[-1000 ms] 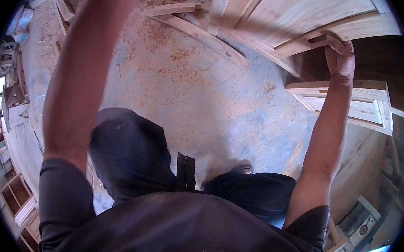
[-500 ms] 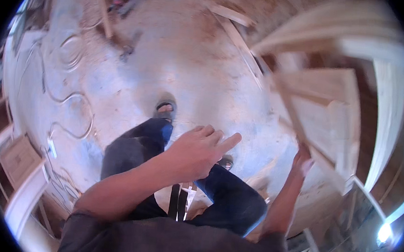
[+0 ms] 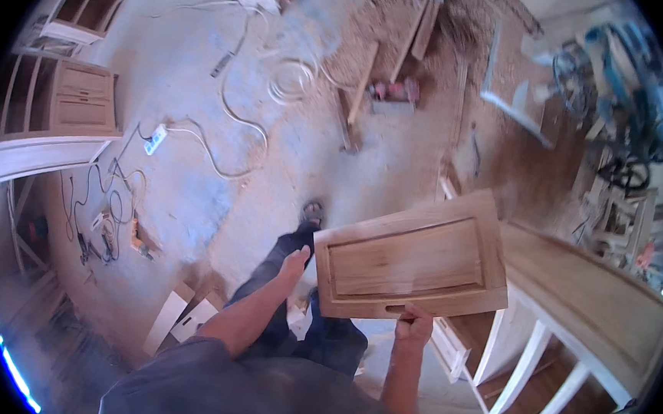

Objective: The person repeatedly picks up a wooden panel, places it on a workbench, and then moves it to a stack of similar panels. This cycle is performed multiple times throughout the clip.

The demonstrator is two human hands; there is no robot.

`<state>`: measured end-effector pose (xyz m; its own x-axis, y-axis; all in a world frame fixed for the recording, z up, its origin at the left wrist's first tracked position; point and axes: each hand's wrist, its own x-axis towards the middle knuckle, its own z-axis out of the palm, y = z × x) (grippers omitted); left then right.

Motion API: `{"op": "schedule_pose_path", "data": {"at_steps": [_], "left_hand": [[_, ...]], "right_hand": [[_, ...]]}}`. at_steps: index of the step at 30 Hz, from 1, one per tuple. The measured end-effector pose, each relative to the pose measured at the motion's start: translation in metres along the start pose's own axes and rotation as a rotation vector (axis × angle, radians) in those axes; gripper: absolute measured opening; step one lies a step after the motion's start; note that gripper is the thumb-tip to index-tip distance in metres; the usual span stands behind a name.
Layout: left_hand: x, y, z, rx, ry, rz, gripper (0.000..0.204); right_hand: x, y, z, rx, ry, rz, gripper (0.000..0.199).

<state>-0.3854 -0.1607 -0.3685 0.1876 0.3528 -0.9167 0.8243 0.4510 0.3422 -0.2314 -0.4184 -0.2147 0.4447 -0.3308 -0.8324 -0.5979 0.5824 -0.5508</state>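
Note:
A pale wooden cabinet door (image 3: 413,255) with a recessed panel and a slot near its lower edge lies tilted in front of my body. My right hand (image 3: 414,323) grips that lower edge beside the slot, thumb on the front face. At the door's left edge my left hand (image 3: 295,264) is closed on the wood; its fingertips are partly hidden. Close by on the right stands a large wooden cabinet frame (image 3: 571,301) with open compartments and pale upright dividers.
Another wooden cabinet (image 3: 54,111) stands at the left. A coiled hose (image 3: 290,81), a white power strip (image 3: 155,139) and a yellow-orange power tool (image 3: 140,244) lie on the floor. A red tool (image 3: 395,91) and planks are ahead; a blue wheeled machine (image 3: 625,81) is far right.
My view has turned to the right. The door has come away from the cabinet area to in front of me, and my left hand, empty before, now holds its left edge.

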Motion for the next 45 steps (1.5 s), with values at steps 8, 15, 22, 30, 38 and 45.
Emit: {"op": "schedule_pose_path", "data": {"at_steps": [8, 15, 22, 30, 38, 45], "left_hand": [[-0.123, 0.314, -0.123, -0.889, -0.711, 0.076, 0.043], [-0.155, 0.48, -0.158, -0.98, -0.626, 0.248, 0.035], [-0.088, 0.598, -0.21, -1.109, -0.359, 0.12, 0.03], [-0.018, 0.733, -0.278, -1.25, -0.465, 0.218, 0.034], [0.039, 0.918, -0.346, -0.32, -0.336, 0.777, 0.045], [0.075, 1.085, -0.358, -0.477, -0.427, 0.639, 0.076]], "right_hand": [[-0.074, -0.049, 0.188, 0.01, -0.188, 0.241, 0.037], [-0.082, -0.031, 0.328, 0.1, -0.064, 0.382, 0.04], [-0.13, -0.005, 0.487, 0.109, -0.036, 0.372, 0.037], [-0.126, -0.018, 0.676, -0.04, -0.273, 0.308, 0.046], [-0.158, -0.068, 0.963, -0.051, -0.411, 0.009, 0.061], [-0.189, -0.111, 1.21, -0.201, -0.486, -0.244, 0.047]]}}
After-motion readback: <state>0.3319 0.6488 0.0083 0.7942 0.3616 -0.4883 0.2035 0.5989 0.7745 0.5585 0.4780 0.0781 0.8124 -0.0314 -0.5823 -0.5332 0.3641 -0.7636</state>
